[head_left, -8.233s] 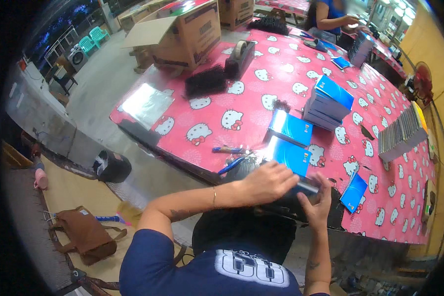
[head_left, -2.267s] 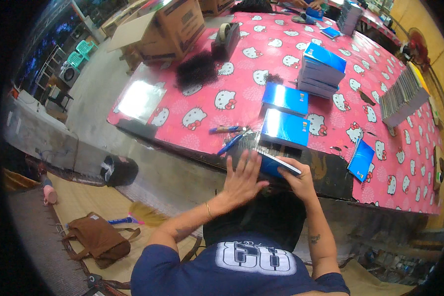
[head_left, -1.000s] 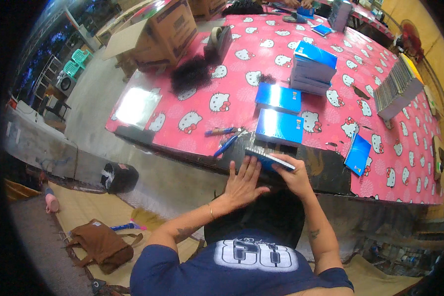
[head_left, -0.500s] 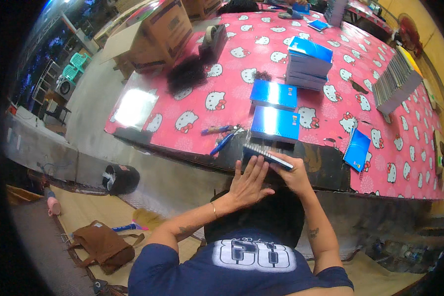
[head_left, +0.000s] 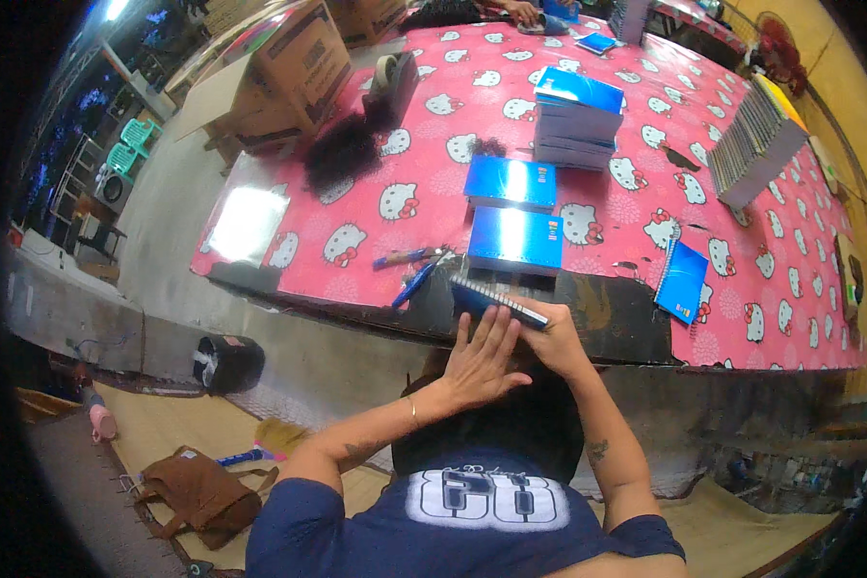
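A dark blue spiral notebook (head_left: 470,297) is tilted at the table's near edge, its coil running along the upper side. My right hand (head_left: 555,341) grips its right end, with part of the grip hidden behind the notebook. Flat against the near face lies my left hand (head_left: 484,360), fingers stretched out and thumb apart. Just beyond are two low piles of blue-covered notebooks, the nearer pile (head_left: 515,239) and the farther pile (head_left: 511,183). Blue-handled pliers (head_left: 414,282) and another slim tool (head_left: 401,258) rest left of the notebook.
A taller notebook stack (head_left: 574,130) stands farther back. To the right are a single blue notebook (head_left: 683,279) and a long upright row (head_left: 756,144). Tangled black material (head_left: 342,154), a tape dispenser (head_left: 392,89) and a cardboard box (head_left: 279,82) occupy the left. Another person's hand (head_left: 523,12) shows at the far end.
The whole view has shifted slightly, so the table appears farther left. My hands keep nearly the same hold on the notebook. Another person's hand shows more plainly at the far end.
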`<state>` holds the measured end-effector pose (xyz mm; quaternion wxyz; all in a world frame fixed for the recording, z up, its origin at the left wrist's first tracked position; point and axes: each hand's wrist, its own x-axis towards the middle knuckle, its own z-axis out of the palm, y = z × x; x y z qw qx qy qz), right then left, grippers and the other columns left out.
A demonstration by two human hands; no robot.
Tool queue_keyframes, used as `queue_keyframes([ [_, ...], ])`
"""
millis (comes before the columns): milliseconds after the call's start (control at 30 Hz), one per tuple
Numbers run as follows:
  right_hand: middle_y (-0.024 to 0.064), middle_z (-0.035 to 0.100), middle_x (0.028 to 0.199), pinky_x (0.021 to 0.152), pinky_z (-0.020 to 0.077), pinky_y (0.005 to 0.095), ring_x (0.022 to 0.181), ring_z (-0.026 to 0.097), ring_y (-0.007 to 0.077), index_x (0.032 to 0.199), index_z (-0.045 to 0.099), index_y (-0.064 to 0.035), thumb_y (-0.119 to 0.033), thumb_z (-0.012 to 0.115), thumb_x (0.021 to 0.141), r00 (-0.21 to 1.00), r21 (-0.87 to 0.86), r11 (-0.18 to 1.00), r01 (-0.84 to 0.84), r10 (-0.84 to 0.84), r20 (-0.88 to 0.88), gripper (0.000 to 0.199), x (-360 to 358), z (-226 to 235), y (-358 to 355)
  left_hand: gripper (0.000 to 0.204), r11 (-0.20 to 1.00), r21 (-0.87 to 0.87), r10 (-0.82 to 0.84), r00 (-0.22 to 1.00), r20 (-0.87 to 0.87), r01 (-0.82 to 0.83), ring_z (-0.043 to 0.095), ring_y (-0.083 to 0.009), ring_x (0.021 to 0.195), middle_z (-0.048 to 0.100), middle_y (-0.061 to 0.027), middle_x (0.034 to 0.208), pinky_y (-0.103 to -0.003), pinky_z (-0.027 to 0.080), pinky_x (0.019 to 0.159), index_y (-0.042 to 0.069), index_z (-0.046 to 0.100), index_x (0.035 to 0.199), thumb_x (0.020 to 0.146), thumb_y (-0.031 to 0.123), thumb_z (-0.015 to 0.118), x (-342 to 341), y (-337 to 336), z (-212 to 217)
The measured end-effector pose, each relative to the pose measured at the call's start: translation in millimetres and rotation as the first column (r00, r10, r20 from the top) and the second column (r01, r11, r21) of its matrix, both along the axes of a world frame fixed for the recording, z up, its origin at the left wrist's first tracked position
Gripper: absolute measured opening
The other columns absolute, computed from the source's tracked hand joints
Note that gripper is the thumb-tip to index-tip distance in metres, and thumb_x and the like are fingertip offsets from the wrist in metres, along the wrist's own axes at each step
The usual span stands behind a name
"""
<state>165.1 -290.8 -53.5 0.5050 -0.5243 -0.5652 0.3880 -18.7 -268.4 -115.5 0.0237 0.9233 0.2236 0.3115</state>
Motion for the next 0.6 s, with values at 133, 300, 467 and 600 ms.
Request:
queue_keyframes([
  [133, 0.0217, 0.072, 0.108, 0.085, 0.0538, 0.0332, 0.095, 0.071, 0.0171, 0.125, 0.067, -0.0034, -0.001, 0.072, 0.083, 0.999, -0.066, 0.998, -0.012, 0.014, 0.029, 0.042, 3, -1, -5, 0.096, 0.965, 0.188, 0.213, 0.964, -0.157, -0.183, 0.007, -0.0363, 0.156, 0.014, -0.021, 0.166, -0.061, -0.006, 0.119, -0.001, 0.023, 0.157, 0.095, 0.071, 0.035, 29, 46, 62],
  [300, 0.0225, 0.072, 0.108, 0.084, 0.0539, 0.0342, 0.096, 0.071, 0.0174, 0.126, 0.066, -0.0031, -0.001, 0.071, 0.081, 0.998, 0.038, 0.999, 0.02, -0.023, 0.063, 0.045, 3, -3, -2, 0.09, 0.998, 0.049, 0.034, 0.995, -0.097, -0.03, 0.001, -0.0382, 0.156, 0.01, -0.0255, 0.166, -0.059, -0.01, 0.119, -0.005, 0.019, 0.157, 0.101, 0.065, 0.026, 11, 7, 28],
  [467, 0.022, 0.072, 0.108, 0.084, 0.0538, 0.034, 0.098, 0.071, 0.0186, 0.127, 0.065, -0.0015, -0.003, 0.069, 0.083, 0.999, 0.001, 1.0, 0.009, -0.009, 0.044, 0.044, 3, -3, -1, 0.093, 0.994, 0.111, 0.037, 0.988, -0.152, -0.02, 0.004, -0.0383, 0.155, 0.012, -0.0263, 0.165, -0.059, -0.009, 0.119, -0.006, 0.019, 0.157, 0.099, 0.067, 0.027, 11, 7, 29],
  [600, 0.0199, 0.074, 0.107, 0.085, 0.0537, 0.0332, 0.096, 0.069, 0.015, 0.125, 0.066, -0.0004, -0.004, 0.067, 0.085, 0.996, 0.021, 1.0, -0.019, 0.017, 0.088, 0.04, 7, -5, -1, 0.093, 0.992, 0.112, 0.072, 0.984, -0.164, -0.054, 0.009, -0.0388, 0.155, 0.015, -0.0262, 0.165, -0.06, -0.009, 0.119, -0.005, 0.02, 0.157, 0.099, 0.068, 0.025, 32, 30, 63],
])
